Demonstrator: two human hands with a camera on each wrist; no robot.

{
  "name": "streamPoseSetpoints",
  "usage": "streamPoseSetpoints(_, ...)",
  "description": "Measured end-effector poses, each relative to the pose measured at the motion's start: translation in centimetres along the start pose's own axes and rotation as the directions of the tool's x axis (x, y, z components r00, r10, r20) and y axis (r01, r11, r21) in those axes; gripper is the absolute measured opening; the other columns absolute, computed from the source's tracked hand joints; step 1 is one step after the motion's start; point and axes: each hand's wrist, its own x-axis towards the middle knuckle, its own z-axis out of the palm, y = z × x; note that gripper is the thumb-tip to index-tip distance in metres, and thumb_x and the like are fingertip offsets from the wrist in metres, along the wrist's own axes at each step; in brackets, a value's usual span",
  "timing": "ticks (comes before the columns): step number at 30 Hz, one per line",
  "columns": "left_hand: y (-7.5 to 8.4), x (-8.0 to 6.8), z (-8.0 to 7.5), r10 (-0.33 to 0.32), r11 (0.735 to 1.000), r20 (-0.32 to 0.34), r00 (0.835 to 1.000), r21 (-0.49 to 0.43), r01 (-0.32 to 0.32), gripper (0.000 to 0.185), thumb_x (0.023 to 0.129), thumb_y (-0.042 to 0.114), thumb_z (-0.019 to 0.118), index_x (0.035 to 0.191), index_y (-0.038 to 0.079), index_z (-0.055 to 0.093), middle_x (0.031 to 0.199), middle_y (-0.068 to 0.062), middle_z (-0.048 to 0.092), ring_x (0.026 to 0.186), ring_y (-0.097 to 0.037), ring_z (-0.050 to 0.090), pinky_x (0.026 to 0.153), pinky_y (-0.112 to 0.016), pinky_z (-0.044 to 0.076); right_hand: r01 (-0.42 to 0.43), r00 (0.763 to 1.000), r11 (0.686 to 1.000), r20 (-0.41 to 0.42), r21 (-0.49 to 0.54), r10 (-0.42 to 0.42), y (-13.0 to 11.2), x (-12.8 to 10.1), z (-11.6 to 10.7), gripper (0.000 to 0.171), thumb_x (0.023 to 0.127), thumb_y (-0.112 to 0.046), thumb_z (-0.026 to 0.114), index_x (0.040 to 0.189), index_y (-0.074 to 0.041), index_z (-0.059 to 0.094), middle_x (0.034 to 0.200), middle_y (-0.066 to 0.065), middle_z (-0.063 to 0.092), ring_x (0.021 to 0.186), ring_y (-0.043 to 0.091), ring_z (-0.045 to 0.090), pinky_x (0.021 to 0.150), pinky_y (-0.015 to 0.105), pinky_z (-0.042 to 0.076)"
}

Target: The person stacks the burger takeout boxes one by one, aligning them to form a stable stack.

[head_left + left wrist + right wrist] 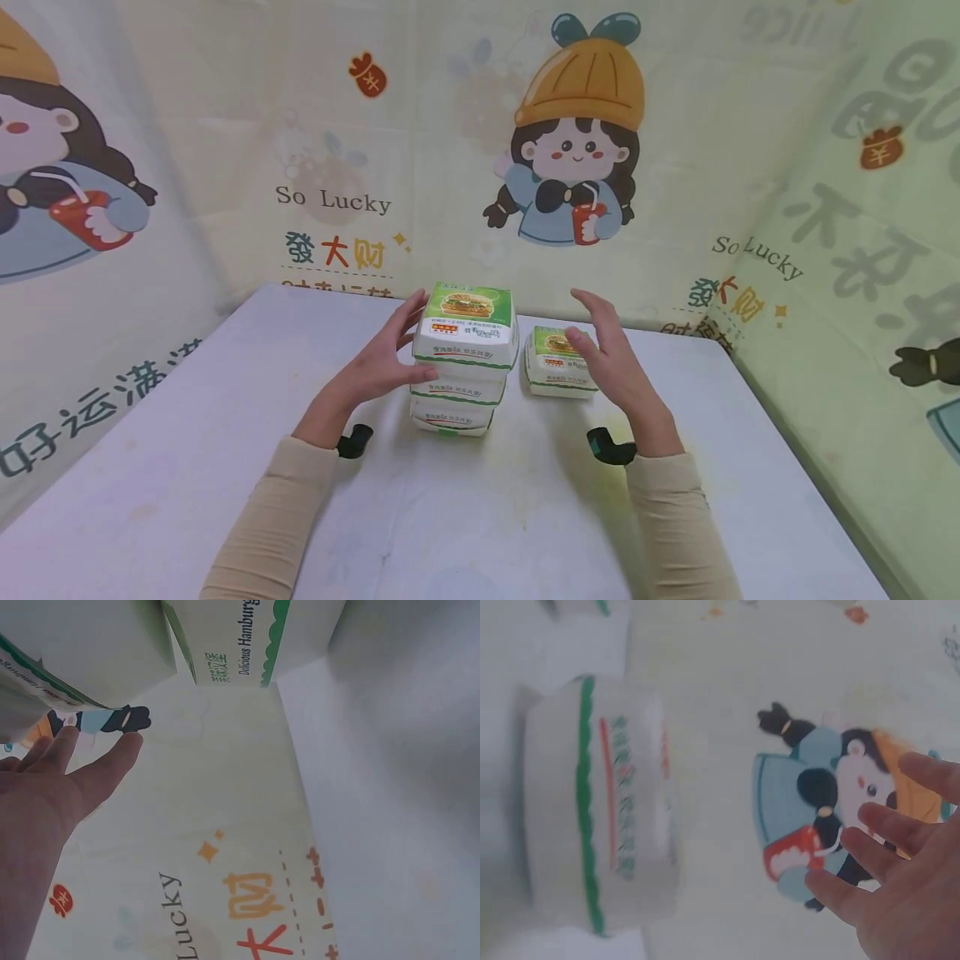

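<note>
Three white-and-green hamburger boxes stand stacked on the table in the head view. The top box [465, 321] shows a burger picture and sits slightly off the middle box [459, 387]; the bottom box [452, 415] rests on the table. My left hand [378, 358] is at the stack's left side with fingers extended, its thumb tip overlapping the front below the top box. To the right sits a single hamburger box [555, 375]. My right hand [615, 358] hovers at that box's right side, fingers spread and holding nothing; the right wrist view shows the fingers [900, 832] apart from the box.
Both boxes groups stand toward the back of the white table [465, 517]. Behind it hangs a printed cloth [450, 167] with cartoon figures, which also encloses both sides. A black strap piece [611, 447] shows at the right wrist, another [355, 442] at the left.
</note>
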Motion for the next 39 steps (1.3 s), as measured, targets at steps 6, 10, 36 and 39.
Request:
streamPoseSetpoints(6, 0.1, 0.1, 0.2, -0.002, 1.0, -0.006, 1.0, -0.003, 0.002, 0.113, 0.08, 0.026, 0.083, 0.16, 0.022, 0.005, 0.166, 0.004, 0.016, 0.154, -0.022, 0.015, 0.122, -0.056, 0.02, -0.114, 0.993, 0.993, -0.02, -0.037, 0.113, 2.9, -0.5, -0.2, 0.067, 0.101, -0.045, 0.05, 0.156, -0.016, 0.026, 0.164, 0.013, 0.019, 0.151, 0.037, 0.016, 0.116, 0.069, 0.018)
streamPoseSetpoints(10, 0.1, 0.2, 0.3, -0.008, 1.0, -0.012, 1.0, -0.012, 0.008, 0.112, 0.079, 0.027, 0.084, 0.16, 0.023, 0.006, 0.166, 0.005, 0.016, 0.154, -0.02, 0.015, 0.122, -0.055, 0.018, -0.177, 0.984, 0.982, -0.006, -0.058, 0.177, 4.4, -0.4, 0.1, 0.068, 0.1, -0.041, 0.053, 0.156, -0.015, 0.026, 0.164, 0.015, 0.019, 0.151, 0.038, 0.015, 0.116, 0.068, 0.018)
streamPoseSetpoints(36, 0.0, 0.4, 0.6, 0.004, 0.993, 0.023, 1.0, -0.115, -0.001, 0.114, 0.079, 0.025, 0.083, 0.159, 0.036, 0.002, 0.165, 0.005, 0.014, 0.146, -0.028, 0.03, 0.113, -0.059, 0.034, -0.214, 0.958, 0.957, 0.151, -0.195, 0.245, 9.9, 0.0, 2.9, 0.09, 0.088, -0.05, 0.068, 0.157, -0.013, 0.025, 0.166, 0.017, 0.005, 0.148, 0.05, 0.008, 0.111, 0.074, 0.02)
streamPoseSetpoints(39, 0.2, 0.4, 0.7, 0.006, 0.994, 0.015, 1.0, -0.105, -0.004, 0.115, 0.079, 0.026, 0.084, 0.159, 0.033, 0.002, 0.166, 0.005, 0.012, 0.15, -0.028, 0.025, 0.115, -0.06, 0.031, -0.197, 0.96, 0.961, 0.161, -0.192, 0.229, 10.0, -0.1, 2.8, 0.088, 0.087, -0.05, 0.069, 0.155, -0.011, 0.029, 0.166, 0.016, 0.007, 0.149, 0.05, 0.009, 0.111, 0.073, 0.02)
